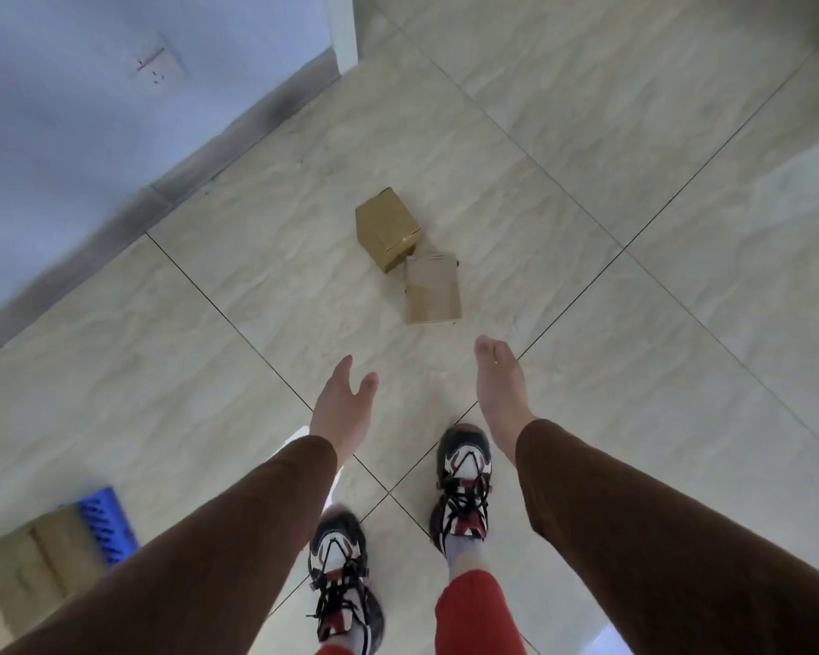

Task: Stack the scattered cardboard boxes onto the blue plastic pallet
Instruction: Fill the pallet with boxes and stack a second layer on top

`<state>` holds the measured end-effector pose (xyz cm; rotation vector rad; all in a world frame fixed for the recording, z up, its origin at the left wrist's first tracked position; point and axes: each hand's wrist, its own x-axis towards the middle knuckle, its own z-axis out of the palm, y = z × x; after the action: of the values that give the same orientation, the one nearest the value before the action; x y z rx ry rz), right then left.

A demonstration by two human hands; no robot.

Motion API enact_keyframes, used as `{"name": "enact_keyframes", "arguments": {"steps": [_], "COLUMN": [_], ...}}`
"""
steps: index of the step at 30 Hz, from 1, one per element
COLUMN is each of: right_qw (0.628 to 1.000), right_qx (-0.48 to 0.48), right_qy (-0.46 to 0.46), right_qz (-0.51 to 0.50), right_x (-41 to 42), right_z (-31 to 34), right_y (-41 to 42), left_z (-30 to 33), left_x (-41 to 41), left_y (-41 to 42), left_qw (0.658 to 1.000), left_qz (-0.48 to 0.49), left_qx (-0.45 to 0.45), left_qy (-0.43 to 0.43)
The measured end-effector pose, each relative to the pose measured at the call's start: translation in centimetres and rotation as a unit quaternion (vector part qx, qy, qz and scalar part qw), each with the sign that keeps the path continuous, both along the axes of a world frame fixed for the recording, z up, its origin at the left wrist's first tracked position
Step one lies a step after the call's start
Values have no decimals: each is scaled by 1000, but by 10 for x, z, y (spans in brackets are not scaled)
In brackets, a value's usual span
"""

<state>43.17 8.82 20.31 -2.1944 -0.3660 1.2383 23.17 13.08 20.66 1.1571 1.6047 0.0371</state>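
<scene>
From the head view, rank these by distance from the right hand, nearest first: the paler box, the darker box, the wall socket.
From the right hand:
1. Paler box, on the floor just ahead of its fingers.
2. Darker box, beyond it, slightly left, touching the paler one.
3. Wall socket, far upper left on the wall.

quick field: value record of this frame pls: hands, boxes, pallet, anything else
left hand: open, empty, reaching forward above the floor
right hand: open, empty, reaching toward the boxes
darker box: on the tiled floor, farther from the person
paler box: on the floor, nearer the hands, beside the darker one; contact unclear
blue pallet: lower left, mostly out of view
stacked boxes: on the pallet, blurred
wall socket: on the wall, upper left
shoes: both on the floor below the hands
</scene>
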Motion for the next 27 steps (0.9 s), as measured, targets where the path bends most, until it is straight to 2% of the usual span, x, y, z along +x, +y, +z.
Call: {"name": "enact_keyframes", "arguments": {"steps": [6,9,12,16,21,23,27], "right_qw": [993,986,981,982,988,991,993], "right_qx": [-31,-31,-32,-24,-49,-60,-35], "right_qy": [-80,-107,-118,-93,-20,30,98], "right_qz": [79,123,148,160,144,112,63], "right_x": [71,96,109,108,93,85,70], "right_z": [-38,-63,-99,-154,-213,-226,-227], "right_y": [45,70,93,121,136,137,133], "left_z": [-50,-81,-116,-169,-222,-233,-228], "left_x": [10,15,32,75,127,144,155], "left_y": [56,85,106,120,120,119,114], "left_qw": [993,981,972,981,996,993,986], "left_qz": [-54,-45,-14,5,79,111,134], "left_qx": [23,80,124,122,17,-42,-74], "left_qy": [106,172,198,153,35,-5,-61]}}
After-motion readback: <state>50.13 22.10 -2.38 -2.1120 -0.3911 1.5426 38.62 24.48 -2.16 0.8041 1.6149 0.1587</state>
